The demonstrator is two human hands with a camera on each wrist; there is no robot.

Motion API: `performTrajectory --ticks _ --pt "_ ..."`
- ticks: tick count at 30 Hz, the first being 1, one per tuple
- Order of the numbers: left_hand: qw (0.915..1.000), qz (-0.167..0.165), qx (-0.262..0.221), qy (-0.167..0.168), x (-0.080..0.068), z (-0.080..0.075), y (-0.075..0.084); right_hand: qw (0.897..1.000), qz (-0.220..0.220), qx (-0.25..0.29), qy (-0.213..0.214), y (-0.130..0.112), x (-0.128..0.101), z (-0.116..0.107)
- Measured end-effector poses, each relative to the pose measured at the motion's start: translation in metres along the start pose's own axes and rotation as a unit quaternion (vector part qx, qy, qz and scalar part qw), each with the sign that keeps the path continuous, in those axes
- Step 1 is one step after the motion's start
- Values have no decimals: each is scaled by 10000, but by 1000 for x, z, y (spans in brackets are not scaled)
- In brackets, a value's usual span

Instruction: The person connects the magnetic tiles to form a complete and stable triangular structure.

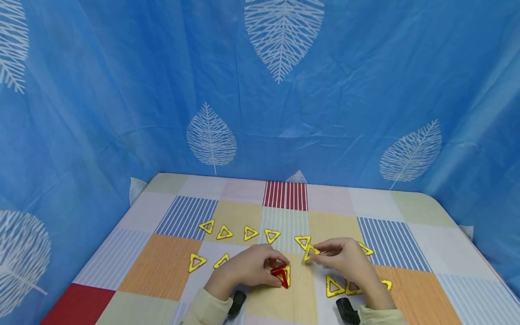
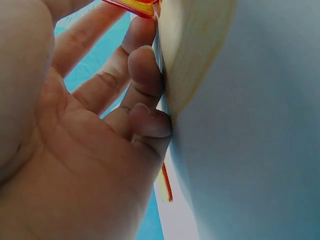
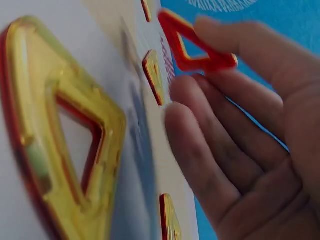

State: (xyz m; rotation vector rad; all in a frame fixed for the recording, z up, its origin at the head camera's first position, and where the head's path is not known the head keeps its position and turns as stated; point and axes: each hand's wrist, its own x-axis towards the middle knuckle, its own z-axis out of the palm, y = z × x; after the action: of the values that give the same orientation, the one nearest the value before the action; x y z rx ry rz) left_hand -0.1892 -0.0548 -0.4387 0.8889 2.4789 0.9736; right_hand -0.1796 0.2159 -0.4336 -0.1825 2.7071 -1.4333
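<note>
My left hand (image 1: 253, 265) pinches red-and-yellow triangular magnetic tiles (image 1: 286, 272) between thumb and fingers, low over the middle of the table. In the left wrist view only an edge of the held tiles (image 2: 137, 6) shows, and the other fingertips rest against the tabletop. My right hand (image 1: 346, 261) pinches one triangular magnetic tile (image 1: 316, 251) by a side, raised off the cloth. Its red face (image 3: 175, 31) shows in the right wrist view. Just beyond it lies a flat yellow triangle (image 1: 301, 238), partly overlapped by the held one in the head view.
Several yellow triangular tiles lie in a back row, one of them a triangle (image 1: 266, 240) left of centre. Another triangle (image 1: 191, 267) lies further left. A front-right triangle (image 1: 330, 293) sits beside others partly behind my right wrist. A patchwork cloth (image 1: 154, 271) covers the table; a blue curtain (image 1: 337, 117) hangs behind.
</note>
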Motion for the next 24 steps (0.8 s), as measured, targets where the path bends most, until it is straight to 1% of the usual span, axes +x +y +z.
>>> performTrajectory --ticks 3,7,9,13,20,24 --pt "10000 -14 26 2 0 0 0 9974 -335 280 -566 0 -1 1" --pt "9999 13 126 22 0 0 0 9911 -591 433 -1109 0 0 4" --pt "9999 26 143 23 0 0 1 9885 -643 444 -1291 -1 1 6" --pt "9999 -11 115 23 1 0 1 9853 -703 462 -1485 -2 1 11" --pt "9999 -63 141 44 2 1 2 9834 -909 282 -1546 -5 1 20" --pt "9999 -91 94 32 1 2 3 9820 -947 370 -1592 -7 1 24"
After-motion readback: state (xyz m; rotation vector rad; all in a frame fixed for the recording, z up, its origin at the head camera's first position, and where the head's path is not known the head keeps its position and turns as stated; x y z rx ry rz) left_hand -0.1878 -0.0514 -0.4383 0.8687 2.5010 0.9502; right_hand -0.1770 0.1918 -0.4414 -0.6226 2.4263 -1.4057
